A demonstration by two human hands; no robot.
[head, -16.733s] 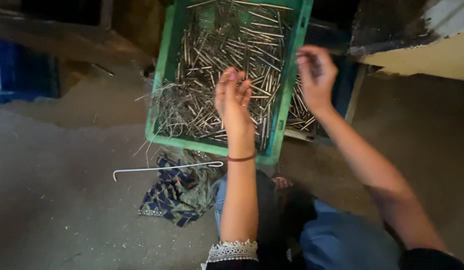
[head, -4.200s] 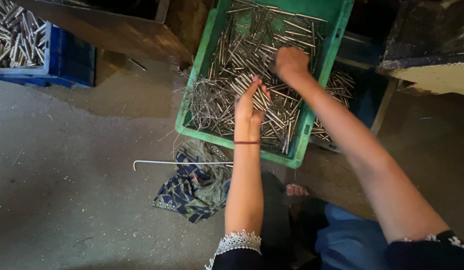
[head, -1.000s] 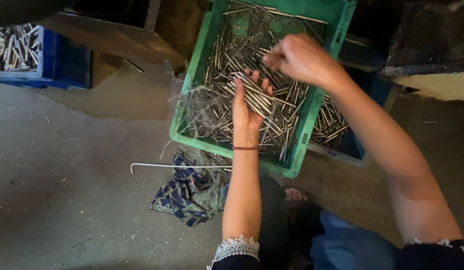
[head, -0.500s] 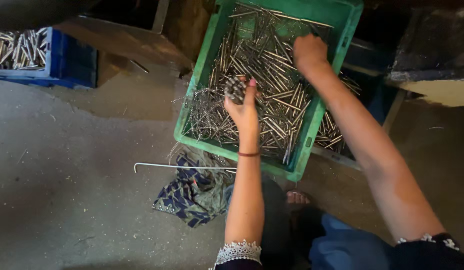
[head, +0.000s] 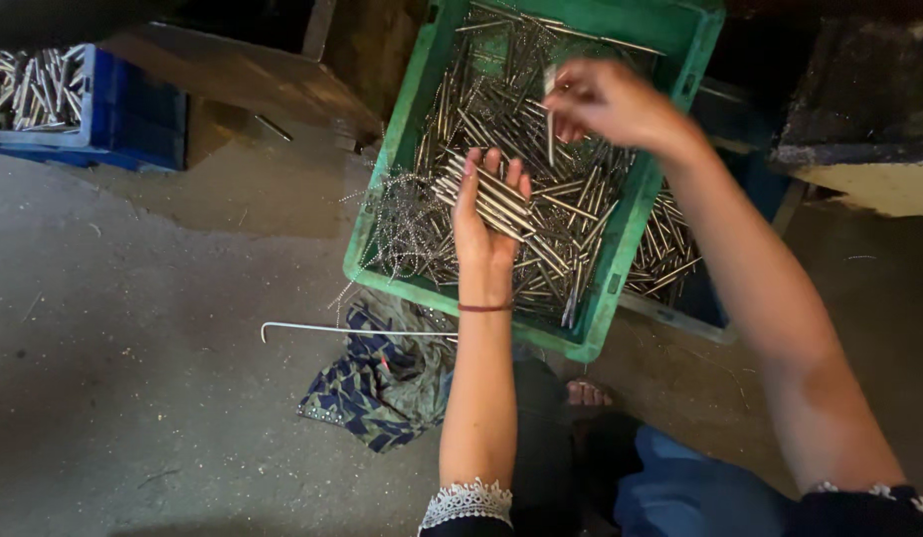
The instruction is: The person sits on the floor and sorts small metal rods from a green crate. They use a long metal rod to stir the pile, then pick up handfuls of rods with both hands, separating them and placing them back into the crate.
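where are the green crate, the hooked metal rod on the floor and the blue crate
green crate [head: 621, 259], head view, right wall
hooked metal rod [head: 322, 327], head view, mid shaft
blue crate [head: 133, 119], head view, side wall

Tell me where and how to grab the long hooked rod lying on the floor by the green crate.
Grip the hooked rod on its bare straight shaft, left of the patterned cloth, coming straight down from above. It lies flat on the concrete floor, so fingers should pinch across its thin width. The hook end could snag, and the right end runs over the cloth toward the green crate, probably harder to grip cleanly.
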